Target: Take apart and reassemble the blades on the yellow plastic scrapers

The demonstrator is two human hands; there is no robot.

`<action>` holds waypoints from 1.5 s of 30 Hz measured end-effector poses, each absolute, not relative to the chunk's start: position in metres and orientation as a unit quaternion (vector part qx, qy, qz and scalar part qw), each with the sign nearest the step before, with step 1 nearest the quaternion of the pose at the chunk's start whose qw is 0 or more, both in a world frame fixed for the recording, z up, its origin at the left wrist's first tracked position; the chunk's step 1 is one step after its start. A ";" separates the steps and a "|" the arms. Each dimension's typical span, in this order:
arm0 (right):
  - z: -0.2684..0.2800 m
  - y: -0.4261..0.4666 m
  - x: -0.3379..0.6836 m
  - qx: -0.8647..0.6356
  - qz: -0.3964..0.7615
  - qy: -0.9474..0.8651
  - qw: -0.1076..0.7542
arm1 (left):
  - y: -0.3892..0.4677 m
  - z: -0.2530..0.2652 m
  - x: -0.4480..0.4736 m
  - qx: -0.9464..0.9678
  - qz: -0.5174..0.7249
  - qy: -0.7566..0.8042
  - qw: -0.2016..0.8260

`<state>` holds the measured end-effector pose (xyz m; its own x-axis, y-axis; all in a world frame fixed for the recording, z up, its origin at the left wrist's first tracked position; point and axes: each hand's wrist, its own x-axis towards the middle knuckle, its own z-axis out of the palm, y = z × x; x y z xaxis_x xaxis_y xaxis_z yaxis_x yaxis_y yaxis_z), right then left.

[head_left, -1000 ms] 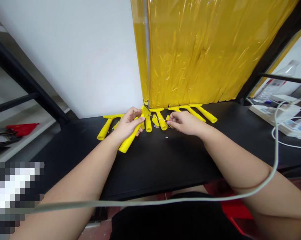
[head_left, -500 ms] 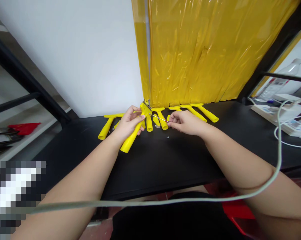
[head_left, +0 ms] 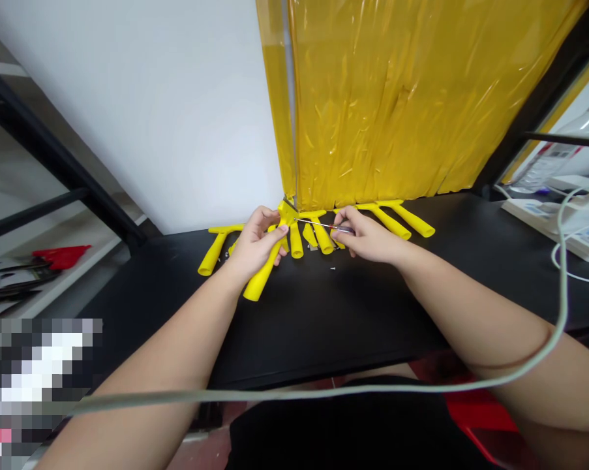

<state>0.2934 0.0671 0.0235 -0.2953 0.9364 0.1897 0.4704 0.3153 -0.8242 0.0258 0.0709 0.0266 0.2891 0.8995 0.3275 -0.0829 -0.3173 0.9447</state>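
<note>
Over the middle of the black worktop (head_left: 323,320), the fingers of your left hand (head_left: 255,247) grasp a yellow plastic tool (head_left: 261,277) with a hollow round handle and a broad head, the handle slanting toward you and the head pointing away. The fingers of your right hand (head_left: 366,236) pinch a slim screwdriver (head_left: 344,229) with a dark handle and a thin metal shaft, which reaches left to that head. You seem to be turning a fastener there, in or out, I can't say which; the next move calls for a firm left hold and a shaft lined up squarely. Nearer you than your right hand, a tiny silvery screw (head_left: 332,268) lies on the worktop, and beyond and to both sides of your hands runs a row of similar yellow tools (head_left: 213,253). Whether the driver's tip is seated is too small to make out. Your left fingers hide the held tool's neck, your right hand covers part of the row, and the small bits among it are unclear.
</note>
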 end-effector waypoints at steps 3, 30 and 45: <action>0.024 0.069 0.293 -0.503 0.292 -0.733 0.352 | 0.071 0.026 0.025 0.639 0.504 0.322 0.484; 0.014 0.082 0.303 -0.461 0.344 -0.723 0.383 | 0.068 0.025 0.032 0.636 0.501 0.332 0.484; 0.004 0.090 0.309 -0.454 0.373 -0.712 0.384 | 0.067 0.023 0.039 0.639 0.511 0.319 0.479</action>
<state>0.3088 0.0900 0.0043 -0.2924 0.9334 0.2080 0.3607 0.3091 -0.8800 0.0394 0.0666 0.0229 0.2746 0.8968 0.3468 -0.0822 -0.3374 0.9378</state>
